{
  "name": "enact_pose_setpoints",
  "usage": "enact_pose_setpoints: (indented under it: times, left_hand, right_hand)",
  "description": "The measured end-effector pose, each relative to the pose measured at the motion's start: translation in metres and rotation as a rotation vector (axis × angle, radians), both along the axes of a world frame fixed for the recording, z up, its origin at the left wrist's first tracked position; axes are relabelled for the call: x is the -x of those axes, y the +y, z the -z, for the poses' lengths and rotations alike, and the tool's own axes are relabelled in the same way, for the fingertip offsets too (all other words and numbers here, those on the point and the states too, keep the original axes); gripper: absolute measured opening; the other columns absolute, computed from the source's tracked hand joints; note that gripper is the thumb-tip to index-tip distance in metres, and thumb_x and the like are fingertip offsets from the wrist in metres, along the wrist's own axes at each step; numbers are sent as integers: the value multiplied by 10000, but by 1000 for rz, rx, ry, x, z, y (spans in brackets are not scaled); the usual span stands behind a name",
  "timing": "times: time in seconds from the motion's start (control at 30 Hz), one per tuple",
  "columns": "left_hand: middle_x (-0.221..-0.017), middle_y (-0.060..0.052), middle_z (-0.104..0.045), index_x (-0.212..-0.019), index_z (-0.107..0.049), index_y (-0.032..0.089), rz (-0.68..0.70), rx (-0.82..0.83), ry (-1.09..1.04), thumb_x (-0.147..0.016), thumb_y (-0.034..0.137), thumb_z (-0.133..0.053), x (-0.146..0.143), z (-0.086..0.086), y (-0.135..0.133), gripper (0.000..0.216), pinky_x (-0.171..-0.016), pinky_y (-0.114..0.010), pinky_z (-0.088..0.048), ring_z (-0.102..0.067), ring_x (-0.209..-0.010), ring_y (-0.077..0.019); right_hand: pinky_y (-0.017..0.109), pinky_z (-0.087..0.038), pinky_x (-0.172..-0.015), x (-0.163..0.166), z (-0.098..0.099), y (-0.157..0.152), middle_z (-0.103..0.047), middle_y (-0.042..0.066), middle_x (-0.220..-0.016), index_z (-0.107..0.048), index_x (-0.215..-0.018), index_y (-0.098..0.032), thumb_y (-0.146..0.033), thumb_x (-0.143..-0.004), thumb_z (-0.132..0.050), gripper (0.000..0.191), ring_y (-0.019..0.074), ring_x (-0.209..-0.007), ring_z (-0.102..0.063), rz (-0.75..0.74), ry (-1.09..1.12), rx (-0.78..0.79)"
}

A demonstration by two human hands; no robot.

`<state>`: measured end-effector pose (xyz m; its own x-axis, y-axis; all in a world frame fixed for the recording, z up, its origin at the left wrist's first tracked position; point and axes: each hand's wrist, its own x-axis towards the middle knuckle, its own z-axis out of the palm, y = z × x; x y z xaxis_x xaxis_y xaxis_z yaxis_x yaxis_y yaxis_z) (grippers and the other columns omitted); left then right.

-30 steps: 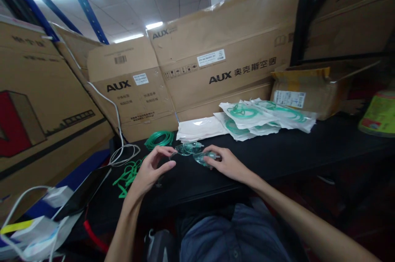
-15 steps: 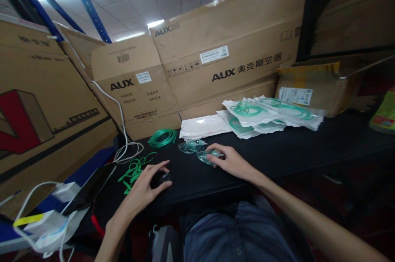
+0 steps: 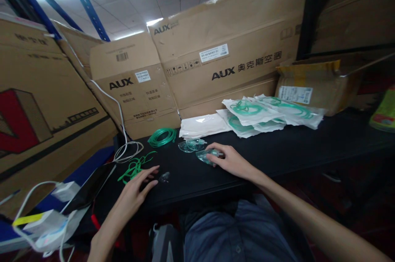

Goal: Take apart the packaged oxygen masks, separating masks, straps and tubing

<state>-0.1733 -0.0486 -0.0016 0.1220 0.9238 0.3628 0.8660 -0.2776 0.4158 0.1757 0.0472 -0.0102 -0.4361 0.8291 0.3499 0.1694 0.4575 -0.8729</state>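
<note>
My right hand (image 3: pixel 228 160) rests on the black table with its fingers curled round a clear, green-tinted oxygen mask (image 3: pixel 202 156). Just behind that lies a second oxygen mask (image 3: pixel 187 146). My left hand (image 3: pixel 135 188) hovers low over the table, thumb and fingers apart and nothing in its grasp. To the right of its fingertips sits a small clear, shiny piece (image 3: pixel 164 177), too small to name. A tangle of bright green elastic straps (image 3: pixel 135 168) is at the left hand's far side, partly covered by it. Farther back is a coil of green tubing (image 3: pixel 162 137).
White sheets or flat pouches (image 3: pixel 202 126) and a pile of sealed packs with green tubing (image 3: pixel 247 110) lie at the back. Behind them stand cardboard panels (image 3: pixel 228 48) and an open carton (image 3: pixel 305 89). White cables (image 3: pixel 126 151) and a phone-like dark slab (image 3: pixel 92 186) are left.
My left hand has drawn back to the left, away from the small clear piece, which now shows fully on the table. My right hand and its mask have stayed put.
</note>
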Motion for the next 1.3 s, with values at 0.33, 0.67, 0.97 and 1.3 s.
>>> enact_pose_setpoints:
  times: [0.33, 0.67, 0.97, 1.3]
  left_hand:
    - [-1117, -31, -782, -1244, -665, 282, -71, 81, -76, -932, 499, -546, -19, -8, 8, 399, -963, -389, -543, -715, -1088, -268]
    - [-826, 0, -776, -1146, -701, 268, -172, 203, 128, -843, 498, -642, -51, -35, 19, 385, -667, -294, -497, -733, -772, -248]
    - [-912, -12, -786, -1208, -683, 238, -142, 306, 180, -828, 342, -583, -54, -41, 30, 407, -713, -294, -491, -729, -804, -226]
    - [-1066, -42, -752, -1147, -708, 262, -133, -15, 150, -923, 460, -562, -81, -51, 32, 333, -830, -356, -537, -699, -939, -245]
  right_hand:
    - [285, -503, -692, -1, 0, 0, -707, 14, -769, -691, -1058, -194, -387, -900, -623, 259, 173, -667, -673, -7, -11, -3]
    - [294, -514, -718, -1, 0, 0, -721, 30, -825, -687, -1068, -192, -388, -900, -622, 266, 178, -697, -683, -20, -15, 17]
    - [292, -508, -707, -1, -1, 0, -717, 40, -844, -681, -1056, -175, -373, -896, -617, 262, 171, -674, -669, -28, -7, 1]
    - [302, -514, -760, -3, 9, 10, -665, 11, -878, -615, -1134, -211, -399, -871, -659, 327, 183, -800, -659, 40, 156, 22]
